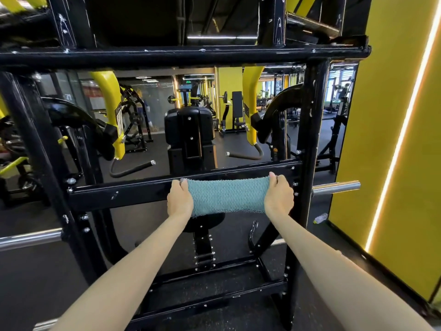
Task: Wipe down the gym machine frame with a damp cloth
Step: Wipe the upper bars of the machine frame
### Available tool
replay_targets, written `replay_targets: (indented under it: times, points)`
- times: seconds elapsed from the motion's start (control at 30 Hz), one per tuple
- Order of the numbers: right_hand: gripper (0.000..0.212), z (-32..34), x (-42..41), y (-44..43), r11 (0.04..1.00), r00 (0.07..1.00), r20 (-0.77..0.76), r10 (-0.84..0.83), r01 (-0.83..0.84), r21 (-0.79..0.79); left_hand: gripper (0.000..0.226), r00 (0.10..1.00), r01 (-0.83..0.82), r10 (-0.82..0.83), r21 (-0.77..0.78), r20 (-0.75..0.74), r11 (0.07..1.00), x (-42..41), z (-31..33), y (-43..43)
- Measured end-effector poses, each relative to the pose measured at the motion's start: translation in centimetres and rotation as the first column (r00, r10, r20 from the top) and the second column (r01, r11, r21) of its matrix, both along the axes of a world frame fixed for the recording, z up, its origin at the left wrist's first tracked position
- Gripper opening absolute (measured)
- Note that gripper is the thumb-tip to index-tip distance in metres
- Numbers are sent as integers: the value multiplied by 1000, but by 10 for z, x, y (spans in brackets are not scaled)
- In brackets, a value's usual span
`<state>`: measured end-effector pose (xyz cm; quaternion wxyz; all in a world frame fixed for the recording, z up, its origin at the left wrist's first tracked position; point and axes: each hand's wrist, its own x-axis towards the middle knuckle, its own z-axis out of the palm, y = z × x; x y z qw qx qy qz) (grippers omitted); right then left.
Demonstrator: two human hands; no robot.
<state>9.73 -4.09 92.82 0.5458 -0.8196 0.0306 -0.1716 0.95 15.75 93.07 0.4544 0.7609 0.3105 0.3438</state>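
A teal textured cloth (pixel 228 195) is stretched flat over the right half of the black horizontal crossbar (pixel 124 193) of the gym machine frame. My left hand (pixel 179 201) grips the cloth's left end, fingers curled over the top of the bar. My right hand (pixel 278 197) grips the cloth's right end the same way, close to the black right upright (pixel 310 139). The cloth hides the bar between my hands.
Chrome weight pegs stick out at the right (pixel 336 187) and lower left (pixel 28 238). Yellow lever arms (pixel 112 111) with padded handles hang behind the bar. A yellow wall (pixel 381 139) with a light strip stands close on the right. A plastic bottle (pixel 320 218) lies by it.
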Motion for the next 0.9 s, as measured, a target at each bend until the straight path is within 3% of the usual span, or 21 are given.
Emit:
replay_targets:
  times: [0.07,0.23,0.33,0.4,0.53,0.63,0.73,0.8,0.9]
  points:
    - [41,-5,-2,1,999,999,-14,33,-33,10,28,1000,3,-3,-20,0,1000,0,-3,0]
    - [44,-20,7,11,962,946,-275,170,-99,253,37,975,17,-7,44,-223,999,-1,-11,4]
    - [49,-18,9,24,874,846,-396,357,-153,462,40,936,62,-39,54,-349,997,3,-10,-4]
    - [49,-17,8,36,824,773,-441,456,-179,538,35,932,136,-121,21,-341,990,10,-6,-21]
    - [39,-10,-3,58,809,749,-401,527,-299,506,35,901,341,-343,-54,-265,938,21,4,-66]
    - [26,-9,-1,57,836,789,-347,506,-351,422,27,918,320,-337,-111,-208,941,21,7,-66]
    - [37,-5,-3,46,843,803,-300,514,-410,347,22,919,310,-350,-218,-182,926,17,8,-56]
    - [35,1,-15,40,789,744,-286,604,-504,352,28,884,379,-447,-347,-139,858,12,12,-60]
    - [32,6,-21,32,730,669,-296,681,-650,212,44,844,449,-535,-500,-35,741,3,23,-65]
